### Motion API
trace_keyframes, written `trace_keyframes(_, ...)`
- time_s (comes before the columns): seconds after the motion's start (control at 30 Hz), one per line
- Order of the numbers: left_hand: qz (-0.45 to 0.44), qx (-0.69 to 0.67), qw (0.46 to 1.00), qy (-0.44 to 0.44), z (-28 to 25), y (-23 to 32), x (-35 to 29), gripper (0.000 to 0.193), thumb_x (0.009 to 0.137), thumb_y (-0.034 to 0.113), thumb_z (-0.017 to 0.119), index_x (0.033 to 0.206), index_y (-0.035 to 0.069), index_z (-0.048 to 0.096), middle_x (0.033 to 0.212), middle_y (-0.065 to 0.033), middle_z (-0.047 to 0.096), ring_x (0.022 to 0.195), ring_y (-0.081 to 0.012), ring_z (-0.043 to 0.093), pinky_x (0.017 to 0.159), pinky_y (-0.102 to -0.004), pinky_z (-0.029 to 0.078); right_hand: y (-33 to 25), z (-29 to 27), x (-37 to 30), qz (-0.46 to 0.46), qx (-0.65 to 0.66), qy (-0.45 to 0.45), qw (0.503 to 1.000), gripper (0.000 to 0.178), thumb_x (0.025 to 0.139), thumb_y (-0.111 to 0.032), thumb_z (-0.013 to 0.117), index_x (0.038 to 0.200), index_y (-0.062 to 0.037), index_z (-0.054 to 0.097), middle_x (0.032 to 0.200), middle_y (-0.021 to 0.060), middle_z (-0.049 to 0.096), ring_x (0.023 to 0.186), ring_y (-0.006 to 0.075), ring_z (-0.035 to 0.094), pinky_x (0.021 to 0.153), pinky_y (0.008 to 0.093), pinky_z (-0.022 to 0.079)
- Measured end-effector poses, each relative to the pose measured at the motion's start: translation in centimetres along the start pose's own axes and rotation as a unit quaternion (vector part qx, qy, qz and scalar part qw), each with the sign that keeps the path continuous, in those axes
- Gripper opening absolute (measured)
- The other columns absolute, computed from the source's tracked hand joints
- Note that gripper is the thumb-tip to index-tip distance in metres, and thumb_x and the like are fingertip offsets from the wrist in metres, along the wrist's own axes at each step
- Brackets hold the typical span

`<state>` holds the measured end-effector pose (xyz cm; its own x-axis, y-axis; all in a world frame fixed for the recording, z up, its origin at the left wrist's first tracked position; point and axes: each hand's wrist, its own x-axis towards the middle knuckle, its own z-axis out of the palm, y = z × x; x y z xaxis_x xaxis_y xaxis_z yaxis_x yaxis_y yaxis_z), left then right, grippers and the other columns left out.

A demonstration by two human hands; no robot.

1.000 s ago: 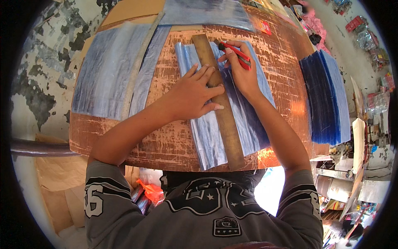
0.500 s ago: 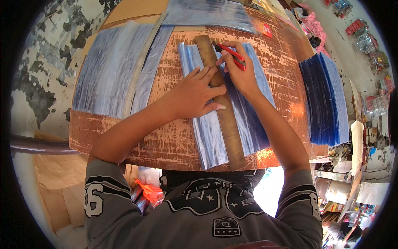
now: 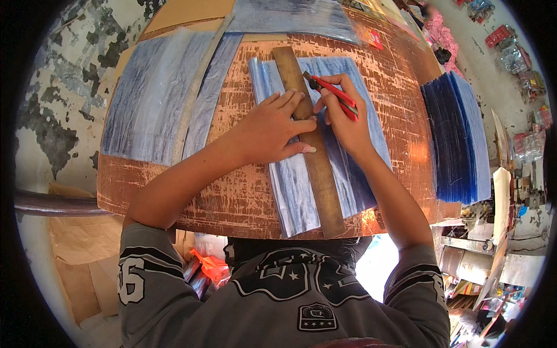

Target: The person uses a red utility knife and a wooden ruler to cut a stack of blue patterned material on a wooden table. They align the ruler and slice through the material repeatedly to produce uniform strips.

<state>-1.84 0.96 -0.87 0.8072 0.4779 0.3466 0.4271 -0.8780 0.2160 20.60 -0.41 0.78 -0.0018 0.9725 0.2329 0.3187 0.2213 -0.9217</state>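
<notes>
My left hand (image 3: 272, 127) lies across a long brownish metal ruler (image 3: 324, 188), fingers spread, pressing it onto blue-and-white streaked plastic sheets (image 3: 299, 188). The ruler runs lengthwise over the sheets, from their far edge to the near table edge. Right of the ruler, my right hand (image 3: 348, 119) is closed around a red-and-black hand tool (image 3: 336, 93). Its dark head points up and left, beside the ruler's far part and apart from it. Its exact kind is not clear, and my fingers hide part of the handle.
The worn brown tabletop (image 3: 232, 191) bears more streaked sheets (image 3: 156, 98) at left with a pale strip (image 3: 197, 87) over them. Another sheet (image 3: 290, 17) lies at the far side. A thick stack of blue sheets (image 3: 455, 139) stands at the right edge.
My right hand has moved right and slightly nearer with the red-and-black hand tool, away from the ruler. The sheets' right edge has shifted a little rightward. My left hand stays on the ruler.
</notes>
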Motion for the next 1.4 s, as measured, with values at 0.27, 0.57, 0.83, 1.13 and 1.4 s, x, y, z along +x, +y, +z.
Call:
trace_keyframes(0.27,0.005,-0.001,1.0,0.005,-0.2,0.0,0.1,0.058,0.101,0.055,0.071,0.135,0.009,0.072,0.153,-0.0412,0.051,0.147,-0.0552,0.05,0.124,-0.0584,0.04,-1.3,-1.1,-3.9,0.037,0.0,-0.002,0.999,0.021,0.111,-0.014,0.059,0.126,-0.0018,0.065,0.077,0.0058,0.073,0.075,0.0101,0.069,0.069,0.0294,0.053)
trace_keyframes(0.57,0.006,0.012,1.0,0.019,0.1,-0.1,0.0,0.059,0.1,0.055,0.071,0.138,0.009,0.071,0.151,-0.0384,0.053,0.145,-0.0533,0.052,0.122,-0.0575,0.042,-3.1,-2.3,-8.8,0.086,-0.004,0.002,0.996,0.022,0.111,-0.015,0.058,0.127,-0.0021,0.065,0.075,0.0053,0.072,0.071,0.0086,0.067,0.065,0.0276,0.05)
trace_keyframes(0.83,0.002,0.02,1.0,0.014,0.0,0.1,0.1,0.058,0.101,0.055,0.071,0.139,0.01,0.071,0.153,-0.0363,0.053,0.146,-0.0523,0.052,0.123,-0.0576,0.041,-4.7,-3.1,-13.0,0.122,-0.038,0.014,0.992,0.023,0.11,-0.011,0.059,0.131,-0.0018,0.064,0.075,0.0053,0.072,0.071,0.0079,0.067,0.064,0.0267,0.049)
trace_keyframes(1.13,-0.011,0.037,0.999,-0.001,-0.1,0.2,0.1,0.058,0.102,0.055,0.07,0.142,0.014,0.071,0.159,-0.0338,0.051,0.147,-0.0527,0.051,0.123,-0.0564,0.042,-5.5,-3.4,-17.4,0.124,-0.079,0.019,0.989,0.025,0.11,-0.007,0.06,0.133,-0.0013,0.063,0.08,0.009,0.075,0.075,0.0152,0.075,0.07,0.0307,0.056)
trace_keyframes(1.4,-0.014,0.054,0.998,0.0,0.0,0.2,0.0,0.057,0.101,0.054,0.071,0.143,0.016,0.072,0.161,-0.0307,0.051,0.146,-0.0535,0.052,0.122,-0.0553,0.043,-5.4,-3.7,-20.5,0.148,-0.067,0.038,0.986,0.027,0.109,-0.006,0.061,0.135,-0.001,0.063,0.085,0.0125,0.077,0.077,0.0179,0.077,0.072,0.0333,0.059)
